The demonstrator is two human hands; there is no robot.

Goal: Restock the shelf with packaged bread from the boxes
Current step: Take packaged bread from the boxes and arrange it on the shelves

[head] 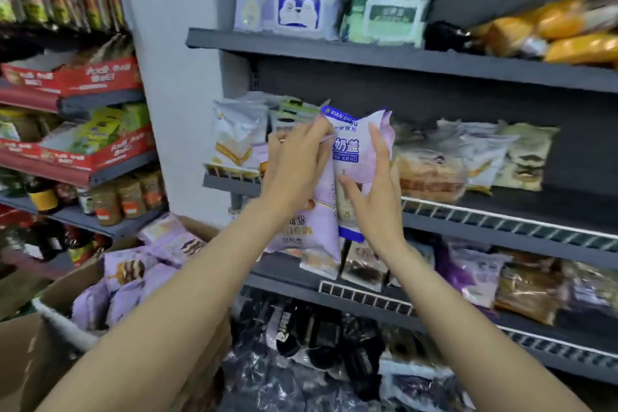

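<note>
Held two lilac bread packets (351,157) up in front of the middle shelf (501,221), overlapping, against the goods already stocked there. Left hand (297,160) clenched round the upper edge of the nearer packet (311,231), thumb and fingers pinching the wrapper. Right hand (371,191) pressed flat-fingered on the farther one, thumb under, grasping it loosely. Read "XIAN DU" on the blue top band, then large blue characters "奶盖" lower down; on the nearer packet, upside-down gold lettering, too blurred to make out. Saw red display cartons (93,157) with white script on the left-hand shelving, unreadable. Stood a cardboard box (43,354) at lower left, flaps open, full of more lilac packets (133,271). Found white wire rails edging the middle and lower shelves. Left dark bare shelf at the far right of the middle shelf, beyond the pale wrapped loaves (485,157).
</note>
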